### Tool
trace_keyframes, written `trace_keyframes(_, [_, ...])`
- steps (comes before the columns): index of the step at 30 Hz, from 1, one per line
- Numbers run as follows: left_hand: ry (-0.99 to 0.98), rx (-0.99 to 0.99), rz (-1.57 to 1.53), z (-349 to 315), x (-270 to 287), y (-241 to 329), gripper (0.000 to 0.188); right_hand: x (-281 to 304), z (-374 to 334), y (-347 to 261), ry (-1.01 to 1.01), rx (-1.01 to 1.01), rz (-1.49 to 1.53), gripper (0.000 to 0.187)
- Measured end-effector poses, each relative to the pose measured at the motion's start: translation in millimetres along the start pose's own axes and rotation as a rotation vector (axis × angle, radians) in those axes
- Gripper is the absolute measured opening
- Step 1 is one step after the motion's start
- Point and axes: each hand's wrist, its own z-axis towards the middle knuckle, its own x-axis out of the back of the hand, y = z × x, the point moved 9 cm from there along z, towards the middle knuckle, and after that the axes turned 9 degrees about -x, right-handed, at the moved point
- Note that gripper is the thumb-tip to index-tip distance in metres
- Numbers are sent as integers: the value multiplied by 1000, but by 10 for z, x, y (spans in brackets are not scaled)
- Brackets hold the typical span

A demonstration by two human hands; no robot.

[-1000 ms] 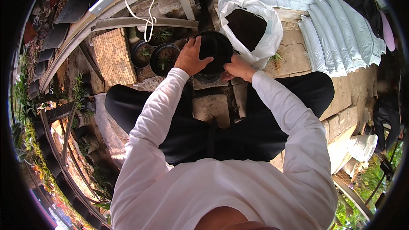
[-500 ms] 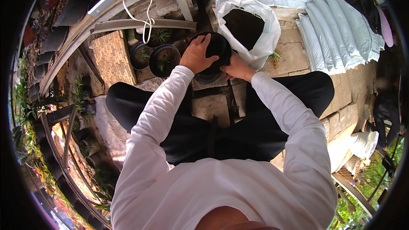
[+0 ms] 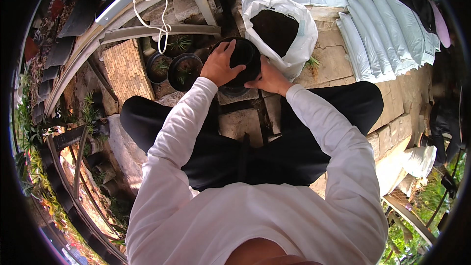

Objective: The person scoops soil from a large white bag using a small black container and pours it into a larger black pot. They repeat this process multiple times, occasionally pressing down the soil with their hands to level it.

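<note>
A black plastic plant pot (image 3: 249,57) stands in front of my crossed legs, its dark opening facing up. My left hand (image 3: 221,65) grips its left side, the fingers over the far rim and the thumb bent inward. On the pot's right side, my right hand (image 3: 271,78) is closed round the wall, its thumb pointing left along the near side. Part of the pot is hidden by both hands. Just beyond my right hand, an open white sack (image 3: 305,44) holds dark soil (image 3: 274,32).
Left of the pot are black pots with small green plants (image 3: 184,72) and a patterned tan slab (image 3: 128,71). Filled pale sacks (image 3: 368,34) are stacked at the far right. A white cable (image 3: 164,22) hangs by a metal frame (image 3: 162,30). Stone paving (image 3: 338,59) lies underneath.
My right hand has shifted its grip on the pot: its fingers now reach up the right side and its thumb lies along the near side. My left hand keeps its hold.
</note>
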Motion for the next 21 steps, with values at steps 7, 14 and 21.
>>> trace_keyframes(7, [59, 37, -42, -19, 149, 30, 93, 54, -42, -43, -7, -41, -42, 115])
trace_keyframes(14, [-114, 33, -32, -104, -120, -31, 104, 54, -40, -43, -3, -17, -18, 114])
trace_keyframes(21, [-244, 48, -7, -129, -196, -89, 121, 48, -35, 14, -18, -99, -79, 115])
